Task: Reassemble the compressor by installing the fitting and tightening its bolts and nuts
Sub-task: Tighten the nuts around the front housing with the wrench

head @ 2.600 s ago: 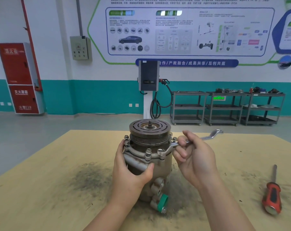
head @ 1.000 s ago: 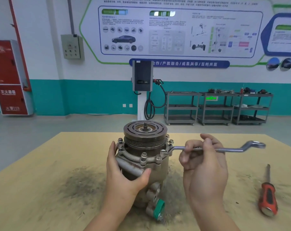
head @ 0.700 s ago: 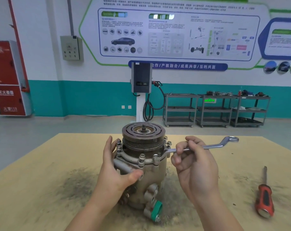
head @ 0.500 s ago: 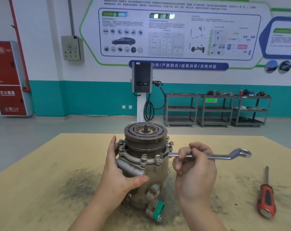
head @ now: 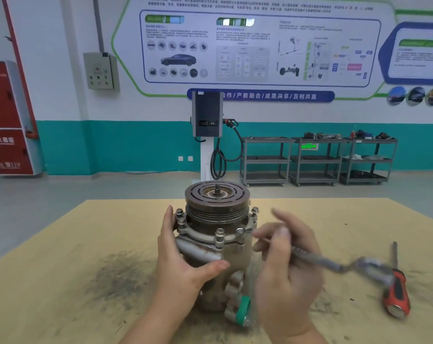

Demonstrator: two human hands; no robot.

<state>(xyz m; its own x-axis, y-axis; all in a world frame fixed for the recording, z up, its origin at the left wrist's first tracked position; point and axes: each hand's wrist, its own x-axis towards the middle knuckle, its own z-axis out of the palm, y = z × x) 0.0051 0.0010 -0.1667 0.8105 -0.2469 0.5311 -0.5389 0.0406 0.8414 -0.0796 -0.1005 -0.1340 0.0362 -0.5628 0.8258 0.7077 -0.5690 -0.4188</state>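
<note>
between both hands [head: 185, 266], upright compressor [head: 216, 234]

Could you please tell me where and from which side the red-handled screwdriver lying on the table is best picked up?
Grip the red-handled screwdriver by its thick red and black handle, coming from above with the fingers across it. It lies flat on the tan wooden table, handle toward the person, thin shaft pointing away. The blurred wrench end passes close by, so stay low on the handle.
</note>
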